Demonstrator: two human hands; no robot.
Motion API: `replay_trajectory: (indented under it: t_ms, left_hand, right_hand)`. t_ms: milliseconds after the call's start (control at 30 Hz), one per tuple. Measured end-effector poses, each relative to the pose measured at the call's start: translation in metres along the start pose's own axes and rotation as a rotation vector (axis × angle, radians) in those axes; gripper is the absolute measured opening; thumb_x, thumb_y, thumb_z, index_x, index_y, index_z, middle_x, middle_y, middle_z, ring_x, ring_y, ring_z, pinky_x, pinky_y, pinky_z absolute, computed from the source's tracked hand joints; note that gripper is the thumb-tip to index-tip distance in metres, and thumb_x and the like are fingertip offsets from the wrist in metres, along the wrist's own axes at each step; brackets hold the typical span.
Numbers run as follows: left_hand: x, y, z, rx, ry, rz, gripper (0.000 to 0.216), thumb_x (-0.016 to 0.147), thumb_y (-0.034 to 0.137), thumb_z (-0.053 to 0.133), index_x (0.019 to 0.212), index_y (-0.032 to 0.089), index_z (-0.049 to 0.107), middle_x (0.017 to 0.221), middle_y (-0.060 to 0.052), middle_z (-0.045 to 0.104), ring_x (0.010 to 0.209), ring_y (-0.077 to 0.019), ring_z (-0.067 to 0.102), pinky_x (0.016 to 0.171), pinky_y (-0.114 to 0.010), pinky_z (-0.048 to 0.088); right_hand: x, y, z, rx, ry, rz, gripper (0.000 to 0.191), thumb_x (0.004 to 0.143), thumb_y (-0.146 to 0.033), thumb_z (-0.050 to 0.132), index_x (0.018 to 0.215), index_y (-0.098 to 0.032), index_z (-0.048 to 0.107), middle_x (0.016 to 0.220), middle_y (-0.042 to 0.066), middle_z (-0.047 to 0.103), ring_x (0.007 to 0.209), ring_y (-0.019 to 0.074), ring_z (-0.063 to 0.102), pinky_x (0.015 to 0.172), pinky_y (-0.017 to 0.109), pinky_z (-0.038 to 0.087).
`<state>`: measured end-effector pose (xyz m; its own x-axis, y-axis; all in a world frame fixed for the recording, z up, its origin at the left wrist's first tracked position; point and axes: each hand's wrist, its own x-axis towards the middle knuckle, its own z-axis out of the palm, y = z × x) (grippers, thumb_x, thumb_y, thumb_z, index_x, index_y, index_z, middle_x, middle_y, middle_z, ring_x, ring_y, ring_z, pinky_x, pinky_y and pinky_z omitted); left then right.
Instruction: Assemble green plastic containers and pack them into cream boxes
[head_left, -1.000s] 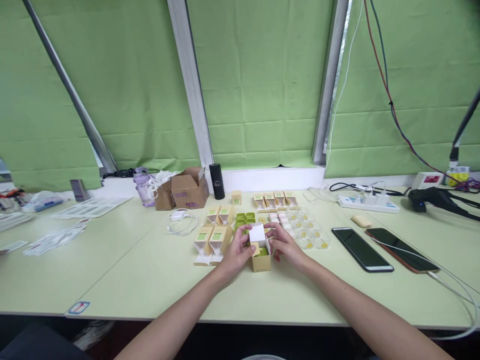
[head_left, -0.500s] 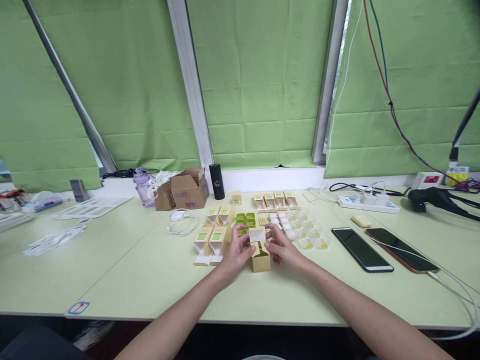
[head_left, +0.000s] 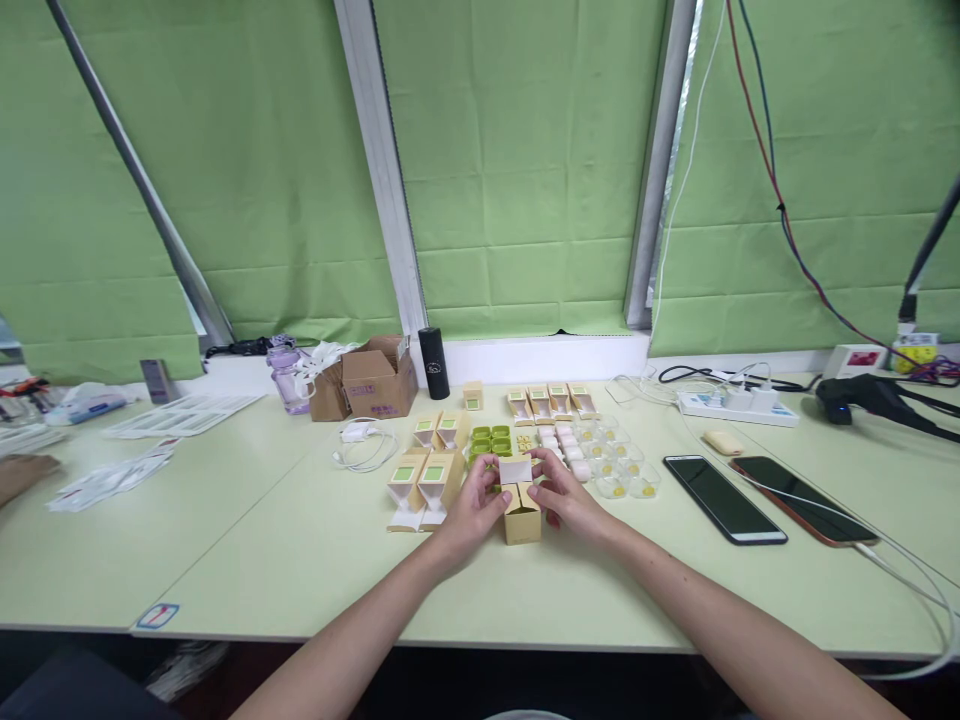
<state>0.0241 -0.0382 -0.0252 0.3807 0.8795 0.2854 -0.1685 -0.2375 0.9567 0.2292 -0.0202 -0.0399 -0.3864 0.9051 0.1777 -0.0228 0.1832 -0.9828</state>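
A small tan cardboard box [head_left: 523, 527] stands on the table between my hands, its white-lined lid flap raised at the back. My left hand [head_left: 476, 497] grips its left side, thumb on the left inner flap. On the right side my right hand [head_left: 566, 495] holds it, thumb on the other flap. The two side flaps lie nearly closed over the top, with a narrow gap between them. Just behind are green trays [head_left: 490, 437], small yellowish pieces [head_left: 524, 442] and pale pink pieces [head_left: 574, 452]. Several similar boxes [head_left: 435, 475] stand left of my left hand.
Clear plastic cups [head_left: 616, 485] with yellow contents sit at the right, beside two phones [head_left: 724, 500] and a power strip [head_left: 739, 408]. Farther back are more tan boxes [head_left: 551, 403], a black cylinder [head_left: 433, 363] and a brown carton [head_left: 381, 380]. Another person's hand [head_left: 26, 478] shows at the far left.
The box's side flaps have come down closer together under my thumbs, narrowing the opening. At the far left edge, another person's hand has come into view.
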Motion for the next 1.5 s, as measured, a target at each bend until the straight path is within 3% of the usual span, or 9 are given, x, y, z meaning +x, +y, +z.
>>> replay_trajectory:
  t_ms: [300, 567, 700, 867, 967, 1300, 1500]
  left_hand:
    - [0.002, 0.0, -0.002, 0.104, 0.036, 0.033, 0.038, 0.089, 0.047, 0.081, 0.107, 0.022, 0.059, 0.112, -0.007, 0.066, 0.112, -0.0256, 0.062, 0.097, -0.036, 0.048]
    - [0.001, 0.006, 0.002, 0.095, 0.02, 0.028, 0.032, 0.089, 0.042, 0.081, 0.096, 0.021, 0.058, 0.113, -0.008, 0.067, 0.114, -0.0264, 0.061, 0.1, -0.039, 0.048]
    - [0.001, 0.006, 0.002, 0.096, 0.025, 0.018, 0.035, 0.087, 0.045, 0.082, 0.097, 0.021, 0.059, 0.11, -0.008, 0.067, 0.108, -0.0248, 0.062, 0.095, -0.036, 0.049]
    - [0.002, 0.005, 0.002, 0.085, 0.026, 0.021, 0.038, 0.086, 0.048, 0.083, 0.098, 0.021, 0.06, 0.109, -0.008, 0.066, 0.108, -0.0248, 0.062, 0.095, -0.036, 0.049]
    - [0.002, 0.004, 0.001, 0.077, 0.018, 0.033, 0.038, 0.086, 0.048, 0.083, 0.098, 0.02, 0.059, 0.109, -0.008, 0.066, 0.107, -0.0241, 0.061, 0.093, -0.035, 0.048]
    - [0.0, 0.008, -0.005, -0.004, 0.016, 0.018, 0.027, 0.088, 0.035, 0.075, 0.108, 0.021, 0.065, 0.118, -0.009, 0.068, 0.118, -0.0281, 0.059, 0.102, -0.038, 0.045]
    - [-0.003, 0.009, -0.005, 0.038, 0.008, 0.063, 0.034, 0.094, 0.048, 0.071, 0.114, 0.021, 0.064, 0.123, -0.011, 0.067, 0.12, -0.0298, 0.058, 0.106, -0.041, 0.044]
  right_hand:
    - [-0.001, -0.004, 0.0, -0.022, -0.008, 0.002, 0.053, 0.088, -0.047, 0.069, 0.133, -0.033, 0.046, 0.109, 0.0, 0.053, 0.067, 0.0106, 0.054, 0.046, 0.019, 0.04]
    - [-0.002, -0.005, 0.001, -0.044, 0.016, -0.035, 0.05, 0.089, -0.041, 0.068, 0.133, -0.031, 0.048, 0.109, 0.001, 0.057, 0.071, 0.0127, 0.054, 0.051, 0.021, 0.039]
    - [-0.002, -0.007, -0.001, -0.078, 0.077, -0.138, 0.04, 0.089, -0.038, 0.066, 0.127, -0.028, 0.056, 0.108, 0.003, 0.059, 0.078, 0.0158, 0.055, 0.057, 0.023, 0.041]
    - [-0.009, -0.016, -0.004, -0.209, 0.157, -0.367, 0.024, 0.098, -0.045, 0.058, 0.11, -0.026, 0.065, 0.101, 0.006, 0.063, 0.09, 0.0232, 0.061, 0.068, 0.031, 0.046]
    - [-0.014, -0.021, -0.003, -0.324, 0.156, -0.479, 0.019, 0.098, -0.044, 0.062, 0.104, -0.027, 0.065, 0.096, 0.005, 0.063, 0.082, 0.0224, 0.058, 0.071, 0.034, 0.047]
    - [-0.02, -0.021, 0.001, -0.542, 0.12, -0.615, 0.002, 0.097, -0.029, 0.059, 0.096, -0.027, 0.06, 0.086, 0.005, 0.058, 0.076, 0.0234, 0.053, 0.071, 0.038, 0.043]
    - [-0.018, -0.019, 0.001, -0.574, 0.106, -0.73, 0.004, 0.096, -0.021, 0.057, 0.096, -0.025, 0.058, 0.084, 0.004, 0.055, 0.076, 0.0221, 0.052, 0.068, 0.036, 0.041]
